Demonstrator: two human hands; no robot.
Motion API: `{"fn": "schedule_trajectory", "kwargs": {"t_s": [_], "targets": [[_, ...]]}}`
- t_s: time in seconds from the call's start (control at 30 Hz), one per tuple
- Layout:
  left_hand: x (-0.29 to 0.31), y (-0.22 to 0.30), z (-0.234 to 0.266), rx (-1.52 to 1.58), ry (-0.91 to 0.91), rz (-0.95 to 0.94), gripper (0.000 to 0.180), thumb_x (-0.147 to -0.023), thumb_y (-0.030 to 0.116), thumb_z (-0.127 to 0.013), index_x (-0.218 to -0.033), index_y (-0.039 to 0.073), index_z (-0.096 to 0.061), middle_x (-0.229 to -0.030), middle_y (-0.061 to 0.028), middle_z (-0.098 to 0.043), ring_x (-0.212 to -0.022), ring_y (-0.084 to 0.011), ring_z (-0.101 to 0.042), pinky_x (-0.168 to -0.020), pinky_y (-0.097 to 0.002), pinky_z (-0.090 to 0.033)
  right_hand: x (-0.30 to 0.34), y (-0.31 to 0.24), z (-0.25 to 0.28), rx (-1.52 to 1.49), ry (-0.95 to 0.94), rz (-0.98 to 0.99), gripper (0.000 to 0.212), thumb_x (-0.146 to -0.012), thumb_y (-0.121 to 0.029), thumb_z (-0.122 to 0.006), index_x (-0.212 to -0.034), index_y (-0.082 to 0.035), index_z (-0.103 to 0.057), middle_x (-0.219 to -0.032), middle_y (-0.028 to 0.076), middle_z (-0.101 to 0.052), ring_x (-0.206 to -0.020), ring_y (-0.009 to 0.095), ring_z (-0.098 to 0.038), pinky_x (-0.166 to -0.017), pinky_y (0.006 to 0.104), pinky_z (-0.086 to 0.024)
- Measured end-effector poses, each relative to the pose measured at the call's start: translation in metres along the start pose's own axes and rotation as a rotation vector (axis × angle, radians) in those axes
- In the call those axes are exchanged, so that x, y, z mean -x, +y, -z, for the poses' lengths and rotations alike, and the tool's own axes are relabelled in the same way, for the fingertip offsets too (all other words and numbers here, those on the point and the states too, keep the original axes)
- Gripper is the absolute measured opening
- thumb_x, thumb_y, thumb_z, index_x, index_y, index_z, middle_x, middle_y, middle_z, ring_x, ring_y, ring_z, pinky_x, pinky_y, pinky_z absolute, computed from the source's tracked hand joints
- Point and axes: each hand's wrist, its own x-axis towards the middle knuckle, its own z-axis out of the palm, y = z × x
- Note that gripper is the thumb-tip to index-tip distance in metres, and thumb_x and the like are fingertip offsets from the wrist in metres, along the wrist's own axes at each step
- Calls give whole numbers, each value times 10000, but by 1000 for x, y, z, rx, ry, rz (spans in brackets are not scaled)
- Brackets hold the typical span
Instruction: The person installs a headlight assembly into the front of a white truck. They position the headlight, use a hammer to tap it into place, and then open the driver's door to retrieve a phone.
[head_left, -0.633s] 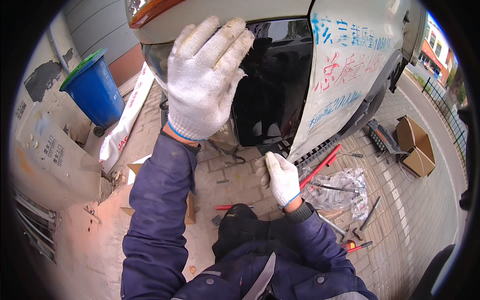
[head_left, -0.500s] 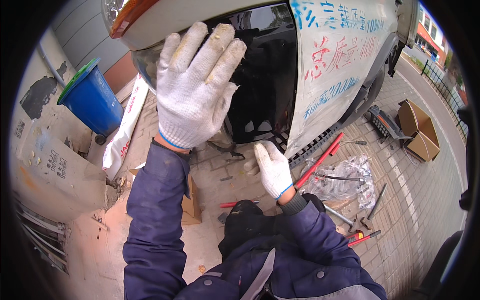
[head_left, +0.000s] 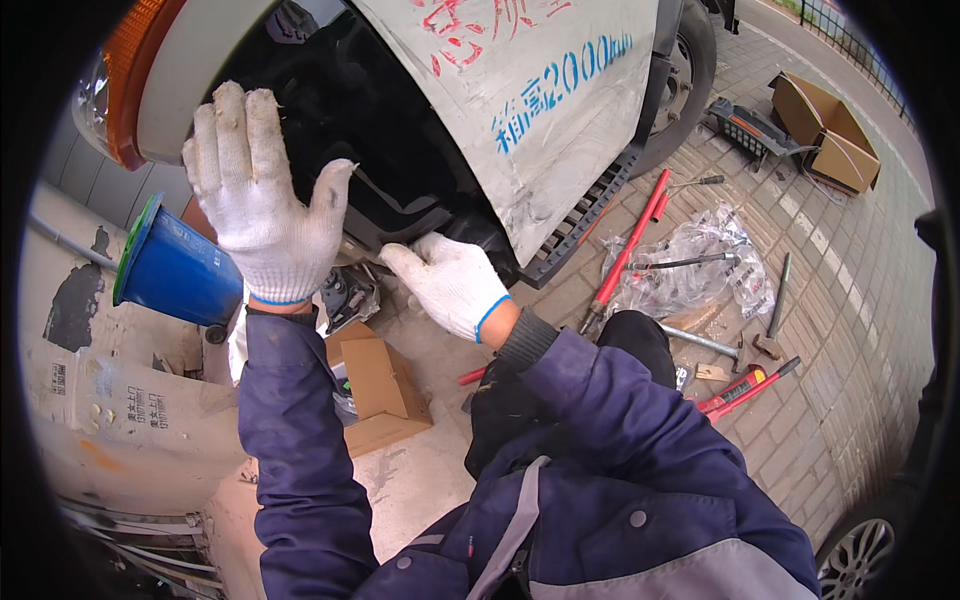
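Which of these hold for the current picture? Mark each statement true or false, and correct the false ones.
1. The left hand and right hand both wear white gloves. True.
2. The left hand is clenched into a fist. False: its fingers are extended, with the thumb out to the side.
3. The clear plastic wrapping lies to the left of both hands. False: the clear plastic wrapping is on the paving to their right.
4. A blue bin with a green rim stands at the picture's left. True.
5. The cardboard box at upper right is sealed shut. False: that cardboard box is open.
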Motion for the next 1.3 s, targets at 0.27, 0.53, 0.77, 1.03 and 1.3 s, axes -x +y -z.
{"fn": "schedule_trajectory", "kwargs": {"t_s": [0.27,0.53,0.77,1.03,1.3], "targets": [[15,16,-6,-65,-32,-20,810,-987,526,-723,-1629,91,-489,-1692,-204,-424,-1584,-458,-326,-1304,-612,-214,-18,28,-21,608,33,650,381,-986,-159,-633,-1367,-139,-641,-929,188,-702,-839,381,-723,-696,466,-592],[17,19,2,-88,-170,56,845,-882,509,-781,-1562,79,-523,-1628,-280,-443,-1548,-510,-307,-1290,-653,-170,3,2,20,405,-126,511,246,-1060,-279,-612,-1134,-68,-715,-877,215,-732,-862,407,-740,-718,478,-588],[29,15,1,-50,-152,55,785,-988,472,-680,-1620,52,-482,-1718,-255,-368,-1625,-472,-250,-1319,-634,-126,22,6,52,-1,7,227,284,-1075,-289,-674,-985,-24,-727,-750,167,-709,-660,279,-724,-637,364,-551],[54,10,-6,-27,-105,26,769,-1062,531,-539,-1656,55,-429,-1749,-232,-328,-1650,-444,-212,-1325,-623,-108,26,29,60,-154,219,208,229,-1108,-165,-620,-1078,38,-723,-892,72,-754,-742,88,-697,-704,259,-590],[81,9,-10,25,-83,54,787,-1082,557,-501,-1696,82,-371,-1784,-203,-262,-1664,-440,-162,-1330,-617,-77,7,13,79,559,640,817,596,-830,-19,-801,-1409,-2,-659,-1408,276,-632,-1322,455,-600,-1137,498,-478]]}}
